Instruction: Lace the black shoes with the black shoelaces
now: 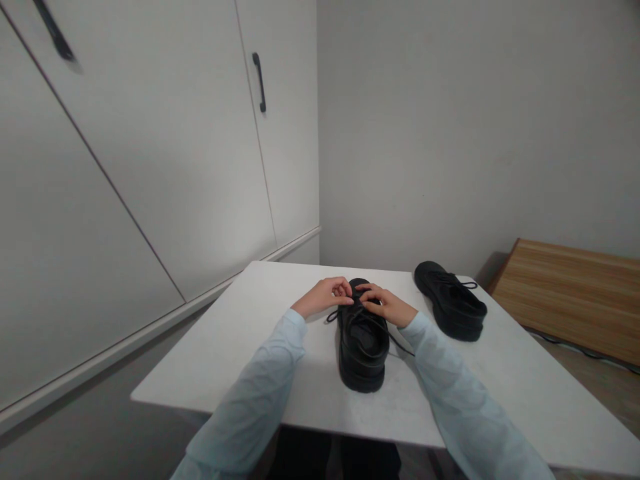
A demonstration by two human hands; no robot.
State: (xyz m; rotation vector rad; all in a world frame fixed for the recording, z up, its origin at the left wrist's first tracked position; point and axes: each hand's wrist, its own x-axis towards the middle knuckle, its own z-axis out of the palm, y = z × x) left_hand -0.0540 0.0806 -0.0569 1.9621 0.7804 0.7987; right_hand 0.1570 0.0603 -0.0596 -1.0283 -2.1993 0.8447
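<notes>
In the head view, a black shoe (362,370) sits just below and right of the frame's centre on a white table (225,347), its heel toward the bottom edge. The left hand (327,297) reaches its front lacing from the left, fingers curled and thumb stretched over the shoe. The right hand (390,307) comes from the right, fingers bent over the lacing. Whether either hand's fingertips are pinched on a lace (400,343) I cannot tell. Another black shoe (457,310) stands at right.
</notes>
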